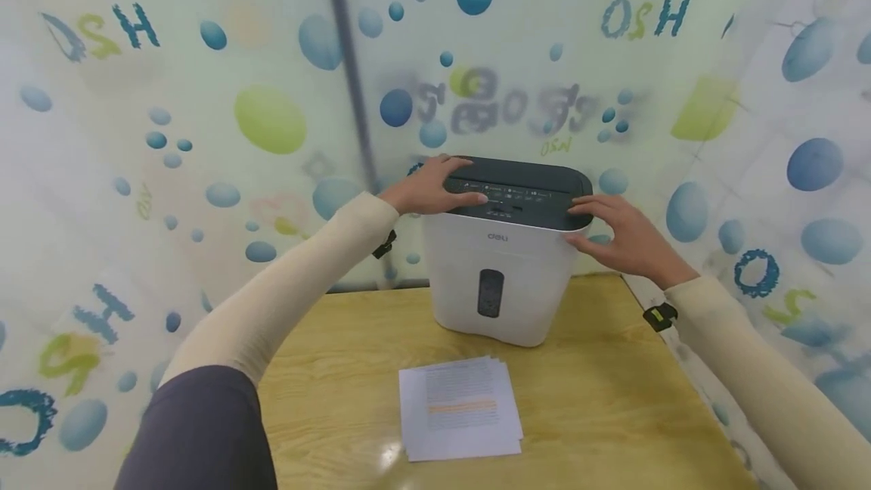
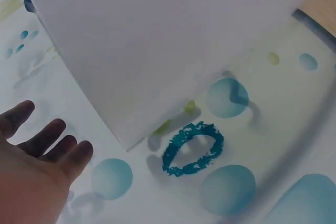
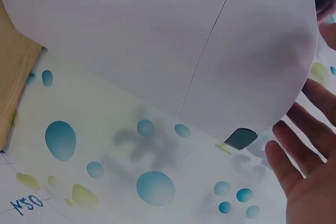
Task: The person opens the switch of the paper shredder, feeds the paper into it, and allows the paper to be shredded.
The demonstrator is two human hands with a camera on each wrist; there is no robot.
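Note:
A white paper shredder [image 1: 456,271] with a dark grey top [image 1: 517,172] stands upright on the table, a dark window in its front. My left hand [image 1: 432,186] is at the top's left end, its thumb reaching over the panel. At the right end, my right hand [image 1: 622,239] has its fingertips right at the top's edge and its thumb lower, by the white body. In the left wrist view, the left hand's fingers [image 2: 79,156] are spread beside the white side wall. The right hand's fingers [image 3: 286,156] lie loosely extended along the wall in the right wrist view.
A small stack of printed sheets [image 1: 463,392], the top one with an orange highlighted line, lies on the wooden table [image 1: 340,369] in front of the shredder. Right behind is a patterned curtain [image 1: 272,44] with bubbles and letters. The table's right edge runs close by the right forearm.

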